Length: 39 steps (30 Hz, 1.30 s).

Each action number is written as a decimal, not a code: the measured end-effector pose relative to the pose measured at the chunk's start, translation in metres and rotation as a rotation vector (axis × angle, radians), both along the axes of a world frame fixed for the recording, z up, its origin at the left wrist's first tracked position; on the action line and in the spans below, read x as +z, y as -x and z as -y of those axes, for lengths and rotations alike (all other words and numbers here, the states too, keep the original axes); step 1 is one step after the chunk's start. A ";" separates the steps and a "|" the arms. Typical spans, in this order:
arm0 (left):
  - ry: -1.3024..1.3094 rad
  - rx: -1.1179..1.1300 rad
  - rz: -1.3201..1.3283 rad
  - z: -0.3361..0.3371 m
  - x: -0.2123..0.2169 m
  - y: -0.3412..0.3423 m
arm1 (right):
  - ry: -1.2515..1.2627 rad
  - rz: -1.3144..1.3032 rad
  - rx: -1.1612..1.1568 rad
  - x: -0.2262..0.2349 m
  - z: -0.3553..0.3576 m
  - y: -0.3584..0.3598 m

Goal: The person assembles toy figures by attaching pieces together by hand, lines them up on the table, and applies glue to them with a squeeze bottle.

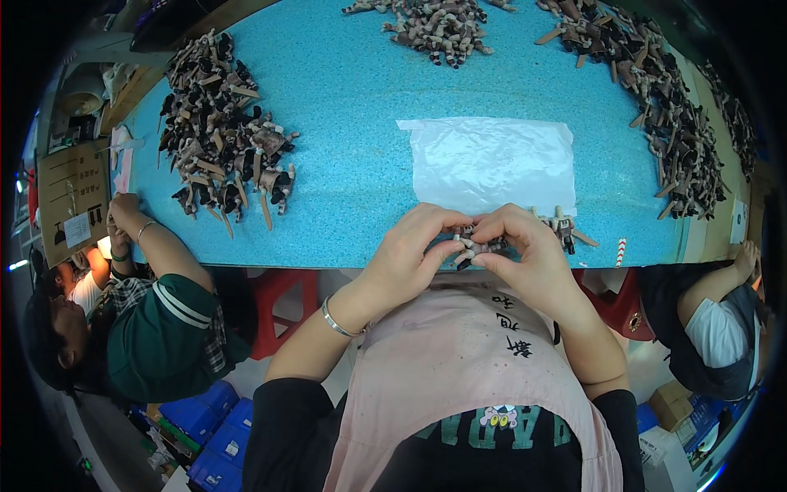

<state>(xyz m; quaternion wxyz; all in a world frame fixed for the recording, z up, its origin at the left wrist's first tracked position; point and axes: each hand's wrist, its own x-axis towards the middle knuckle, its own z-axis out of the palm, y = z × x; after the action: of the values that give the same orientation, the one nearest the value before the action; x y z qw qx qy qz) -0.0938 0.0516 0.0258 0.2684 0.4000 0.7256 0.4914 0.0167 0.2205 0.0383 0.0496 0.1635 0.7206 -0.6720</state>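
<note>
Close to the table's near edge, both my hands are closed on one small figurine (482,247) in grey-white and brown with a dark end. My left hand (414,250) pinches it between thumb and fingertips from one side. Facing it, my right hand (525,258) grips the other side, and the fingers of both hide part of the figurine. Right beside my right hand lie a few similar figurines (564,230), one with a tan flat piece sticking out. A thin white plastic sheet (492,164) is spread flat just beyond my hands.
The blue tabletop (344,164) carries heaps of figurines: a left heap (217,131), a far heap (438,29) and a long right heap (680,131). People sit at left (164,328) and right (713,328). Red stools (283,312) and blue crates (221,443) are below.
</note>
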 end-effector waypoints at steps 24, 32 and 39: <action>-0.269 0.211 0.810 0.004 0.021 -0.006 | 0.431 0.026 0.108 0.020 0.009 -0.006; -0.236 0.036 0.959 0.008 0.027 -0.005 | 0.279 -0.020 0.112 0.021 0.009 -0.007; -0.371 0.222 0.698 0.002 0.027 -0.017 | 0.287 -0.174 -0.009 0.016 0.021 -0.001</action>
<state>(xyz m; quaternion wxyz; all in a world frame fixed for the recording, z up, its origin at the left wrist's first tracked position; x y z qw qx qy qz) -0.0766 0.0495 0.0524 0.3672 0.1702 0.5290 0.7459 0.0177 0.1992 0.0542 0.0069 0.0992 0.6179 -0.7800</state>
